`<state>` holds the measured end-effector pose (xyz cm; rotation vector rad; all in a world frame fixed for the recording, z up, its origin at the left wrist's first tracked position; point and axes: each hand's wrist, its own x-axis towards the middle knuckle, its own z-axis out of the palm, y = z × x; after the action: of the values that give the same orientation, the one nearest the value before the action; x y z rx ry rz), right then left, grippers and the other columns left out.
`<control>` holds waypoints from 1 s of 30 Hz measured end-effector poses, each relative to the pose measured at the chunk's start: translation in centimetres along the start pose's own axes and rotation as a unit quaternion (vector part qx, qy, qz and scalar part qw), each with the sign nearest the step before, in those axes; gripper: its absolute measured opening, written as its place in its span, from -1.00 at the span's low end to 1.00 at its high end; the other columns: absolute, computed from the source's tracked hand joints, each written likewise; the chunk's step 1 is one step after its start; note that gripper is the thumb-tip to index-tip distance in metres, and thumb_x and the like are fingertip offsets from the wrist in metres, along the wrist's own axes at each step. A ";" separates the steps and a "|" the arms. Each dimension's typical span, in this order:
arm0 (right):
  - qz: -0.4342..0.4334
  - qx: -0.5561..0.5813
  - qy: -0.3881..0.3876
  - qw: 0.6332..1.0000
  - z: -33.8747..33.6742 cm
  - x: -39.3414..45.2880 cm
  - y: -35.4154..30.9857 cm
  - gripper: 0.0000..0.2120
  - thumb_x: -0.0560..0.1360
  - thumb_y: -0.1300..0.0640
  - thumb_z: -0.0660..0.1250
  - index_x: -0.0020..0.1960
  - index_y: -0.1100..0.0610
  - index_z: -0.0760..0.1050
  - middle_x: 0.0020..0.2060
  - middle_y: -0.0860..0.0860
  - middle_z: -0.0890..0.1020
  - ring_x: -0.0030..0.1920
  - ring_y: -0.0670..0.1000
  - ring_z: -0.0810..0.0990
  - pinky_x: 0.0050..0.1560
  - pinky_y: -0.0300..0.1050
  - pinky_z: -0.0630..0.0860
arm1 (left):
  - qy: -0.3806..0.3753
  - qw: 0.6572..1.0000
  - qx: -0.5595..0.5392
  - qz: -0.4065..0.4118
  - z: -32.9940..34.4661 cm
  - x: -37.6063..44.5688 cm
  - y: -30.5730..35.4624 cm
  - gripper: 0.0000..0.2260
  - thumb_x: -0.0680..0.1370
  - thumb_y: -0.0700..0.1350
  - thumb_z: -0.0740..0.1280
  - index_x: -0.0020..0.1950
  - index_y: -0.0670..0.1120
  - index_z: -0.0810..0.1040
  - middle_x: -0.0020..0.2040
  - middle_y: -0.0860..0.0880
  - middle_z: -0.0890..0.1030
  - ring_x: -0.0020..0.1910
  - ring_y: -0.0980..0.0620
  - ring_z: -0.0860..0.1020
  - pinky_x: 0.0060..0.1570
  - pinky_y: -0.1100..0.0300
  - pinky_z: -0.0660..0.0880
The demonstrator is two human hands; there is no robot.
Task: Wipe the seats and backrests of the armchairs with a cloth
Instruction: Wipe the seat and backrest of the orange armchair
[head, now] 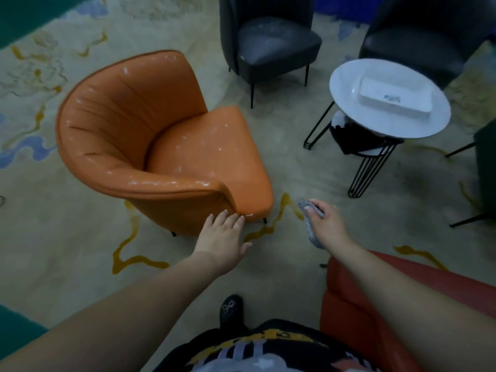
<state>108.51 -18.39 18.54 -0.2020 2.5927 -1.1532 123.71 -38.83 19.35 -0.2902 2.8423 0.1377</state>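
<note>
The orange armchair stands on the carpet to the left of centre, its seat facing right and its curved back to the left. The left hand reaches toward the chair's near corner with the fingers straight and slightly spread; the fingertips look to be at the lower edge of the arm, though actual contact cannot be told. The right hand is just right of that corner, over the carpet, with the fingers and thumb clamped on a grey cloth bunched in the palm, one end hanging below the hand.

The step in hand seems to be the approach to this chair. To do it well, steady the chair with the left hand on the arm, since the thin legs may let it slide. Spread the cloth flatter for a wider pass. Begin at the top of the back and work down into the seat crease, then across the seat toward the front edge, with overlapping strokes. 2 dark armchairs stand far behind, beside a round white table, and a red seat is near right.
</note>
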 end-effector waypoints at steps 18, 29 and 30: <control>0.030 -0.037 -0.017 0.999 -6.5 25.3 -1.1 -0.69 0.57 0.04 0.26 0.26 0.13 0.52 0.17 0.17 0.53 0.13 0.13 0.53 0.13 -0.09 0.44 | -0.056 0.998 -0.005 -0.033 -6.3 24.6 1.7 -0.38 0.60 0.25 0.03 0.58 -0.03 0.06 0.55 -0.01 0.18 0.54 -0.07 0.06 0.48 -0.08 0.03; -0.063 -0.061 -0.150 0.985 -5.4 38.8 -8.0 -0.73 0.58 0.08 0.25 0.24 0.14 0.52 0.16 0.17 0.52 0.09 0.08 0.55 0.01 -0.19 0.39 | -0.076 0.980 -0.065 -0.174 -9.0 32.3 -0.6 -0.39 0.60 0.27 0.01 0.57 0.01 0.05 0.55 -0.01 0.17 0.52 -0.09 0.11 0.46 -0.10 0.08; -0.071 -0.062 -0.162 0.982 -4.7 39.5 -9.1 -0.73 0.58 0.10 0.26 0.23 0.15 0.53 0.15 0.19 0.53 0.10 0.09 0.55 0.05 -0.16 0.42 | -0.080 0.976 -0.066 -0.189 -9.0 32.6 -1.4 -0.39 0.60 0.27 0.01 0.57 0.01 0.05 0.55 -0.02 0.16 0.51 -0.09 0.12 0.46 -0.11 0.10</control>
<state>69.63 -30.85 20.00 -0.5626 2.3884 -0.9138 90.91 -47.26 18.53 -0.8027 2.5680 0.2568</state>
